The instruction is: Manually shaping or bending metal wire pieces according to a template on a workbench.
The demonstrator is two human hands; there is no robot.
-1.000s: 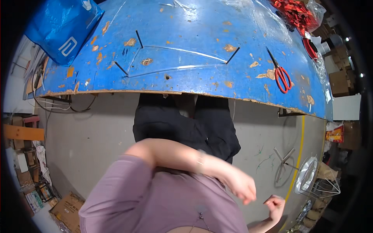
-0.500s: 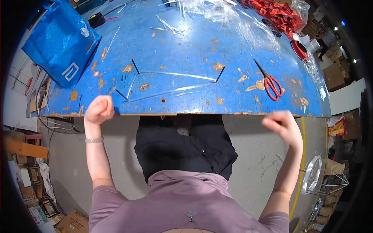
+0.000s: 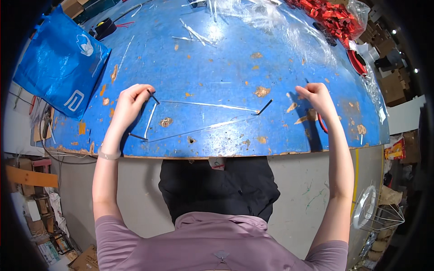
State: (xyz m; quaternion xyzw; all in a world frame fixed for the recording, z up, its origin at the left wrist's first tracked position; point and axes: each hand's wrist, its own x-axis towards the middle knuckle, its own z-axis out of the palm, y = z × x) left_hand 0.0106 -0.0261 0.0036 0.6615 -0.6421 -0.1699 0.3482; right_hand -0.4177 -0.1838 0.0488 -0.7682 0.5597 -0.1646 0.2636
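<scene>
My left hand (image 3: 133, 101) is above the blue table with its fingers closed. Its fingertips meet the top of a black peg (image 3: 154, 97); whatever is pinched there, if anything, is hidden. Two more black pegs stand near the table's front, one nearer me (image 3: 137, 136) and one to the right (image 3: 265, 107). A thin, clear, shiny strip (image 3: 203, 105) runs round the three pegs in a long triangle. My right hand (image 3: 318, 97) hovers farther right, fingers curled together; I cannot make out anything in it. Red-handled scissors (image 3: 322, 123) lie beneath it, mostly covered by hand and forearm.
A blue bag (image 3: 63, 67) stands at the left, with a black tape roll (image 3: 105, 28) behind it. Clear strips (image 3: 194, 32) lie at the back. Crumpled clear film (image 3: 289, 34) and shiny red bows (image 3: 332, 18) occupy the back right. The table's worn front edge (image 3: 203, 157) faces me.
Both hands have moved forward over the table from its front edge. My left hand has reached the far-left peg; my right hand now covers much of the scissors. The view has shifted slightly.
</scene>
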